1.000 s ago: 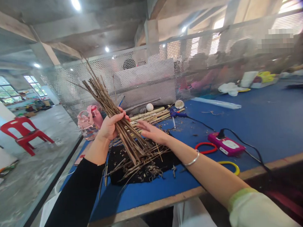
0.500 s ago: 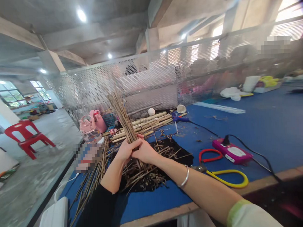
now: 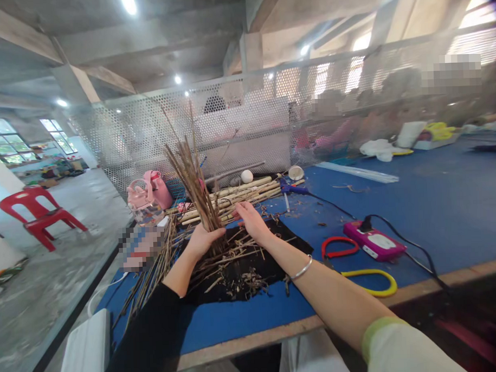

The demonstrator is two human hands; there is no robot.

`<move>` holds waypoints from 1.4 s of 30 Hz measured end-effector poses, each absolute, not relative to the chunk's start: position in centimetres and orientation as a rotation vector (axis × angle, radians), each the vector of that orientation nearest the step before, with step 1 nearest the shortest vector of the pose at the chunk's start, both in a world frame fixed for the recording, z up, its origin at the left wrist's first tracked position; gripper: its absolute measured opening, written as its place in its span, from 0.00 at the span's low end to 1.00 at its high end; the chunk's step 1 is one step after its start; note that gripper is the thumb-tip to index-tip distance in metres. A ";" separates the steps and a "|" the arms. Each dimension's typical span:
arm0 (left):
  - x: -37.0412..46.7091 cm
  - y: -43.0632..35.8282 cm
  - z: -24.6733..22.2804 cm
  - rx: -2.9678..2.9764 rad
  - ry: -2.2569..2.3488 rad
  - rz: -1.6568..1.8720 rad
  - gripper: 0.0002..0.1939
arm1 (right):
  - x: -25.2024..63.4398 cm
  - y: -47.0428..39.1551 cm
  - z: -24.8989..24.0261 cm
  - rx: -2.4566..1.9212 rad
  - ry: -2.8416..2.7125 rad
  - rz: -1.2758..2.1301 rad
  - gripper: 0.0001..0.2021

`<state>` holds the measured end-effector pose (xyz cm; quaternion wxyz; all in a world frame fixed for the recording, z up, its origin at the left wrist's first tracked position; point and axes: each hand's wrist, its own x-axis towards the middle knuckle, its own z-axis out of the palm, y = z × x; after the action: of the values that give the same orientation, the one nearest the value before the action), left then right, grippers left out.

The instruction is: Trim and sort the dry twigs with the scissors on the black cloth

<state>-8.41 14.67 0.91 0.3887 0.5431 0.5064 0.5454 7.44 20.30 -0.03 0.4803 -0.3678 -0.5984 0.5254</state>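
Observation:
My left hand (image 3: 201,241) is closed around the lower part of a bundle of thin brown twigs (image 3: 193,180), held nearly upright and fanned out at the top. To the right of the bundle is my right hand (image 3: 252,223), apart from it, its fingers stretched toward the twigs and holding nothing I can see. Beneath both hands lies a black cloth (image 3: 283,260) strewn with short twig pieces and dry scraps (image 3: 251,283). More long twigs (image 3: 153,276) lie loose to the left of my left hand.
Thicker pale sticks (image 3: 248,191) lie behind the bundle, beside a blue glue gun (image 3: 295,190). Cutters with red and yellow handles (image 3: 371,282) and a purple power strip (image 3: 374,241) sit right. A pink bottle (image 3: 161,190) stands back left. Perforated metal panels (image 3: 245,115) border the blue table (image 3: 436,212).
My right hand has let go of the bundle and moved right. The left hand keeps hold, and the twig tops have spread apart. The view has shifted slightly.

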 end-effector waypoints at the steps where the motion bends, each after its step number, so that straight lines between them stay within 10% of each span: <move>1: -8.2 15.0 0.3 1.388 1.299 1.365 0.14 | 7.3 20.0 -0.1 -0.889 -1.485 1.305 0.16; 17: -7.9 10.3 4.2 0.853 1.168 1.117 0.09 | 7.7 19.7 -0.5 -1.054 -1.578 0.748 0.28; 22: -6.1 8.1 2.1 0.889 1.254 1.128 0.12 | 7.3 17.3 2.0 -1.038 -1.785 0.278 0.17; 42: -5.9 6.6 2.0 0.704 1.247 1.179 0.10 | 9.3 20.3 0.3 -1.149 -1.970 0.416 0.25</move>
<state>-5.90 6.57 1.95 0.5998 0.3039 0.5380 0.5084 9.27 20.28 0.30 0.4000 -0.4544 -0.7788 0.1644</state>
